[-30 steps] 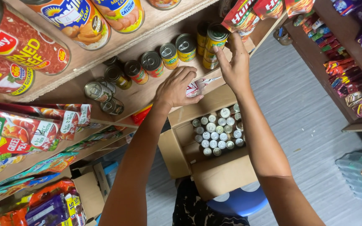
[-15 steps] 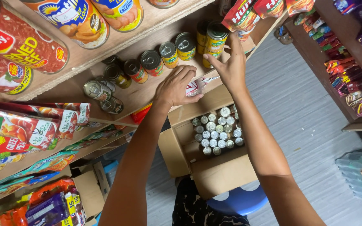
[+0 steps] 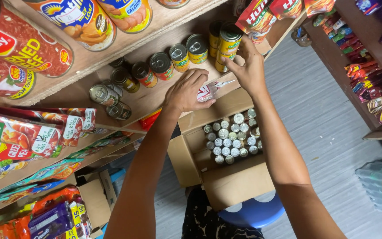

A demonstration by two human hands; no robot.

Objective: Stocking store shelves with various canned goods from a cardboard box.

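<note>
On the wooden shelf (image 3: 155, 95) at the far left of the scene, a row of small cans (image 3: 180, 57) with pull-tab lids runs toward the right, ending at a stack of yellow-labelled cans (image 3: 227, 42). Larger tins lie on the shelf above, and red pouches fill the shelves lower left.

Below the shelf, an open cardboard box (image 3: 231, 177) rests on a blue stool (image 3: 253, 212). The box holds tightly packed small cans (image 3: 233, 137), tops up, in the half nearer the shelf.

The left hand (image 3: 189, 90) lies palm down on the shelf edge. Its fingers (image 3: 200, 79) are spread loosely and rest over a small red-and-white packet (image 3: 206, 93); they press on it rather than close around it.

The right hand (image 3: 248, 66) reaches to the stack of yellow-labelled cans. Its fingers (image 3: 233, 64) are extended and open, with the tips touching the side of the stack; no can is enclosed in the hand.

A second rack (image 3: 368, 66) of hanging snack packets stands at the far right, well apart from both hands.
</note>
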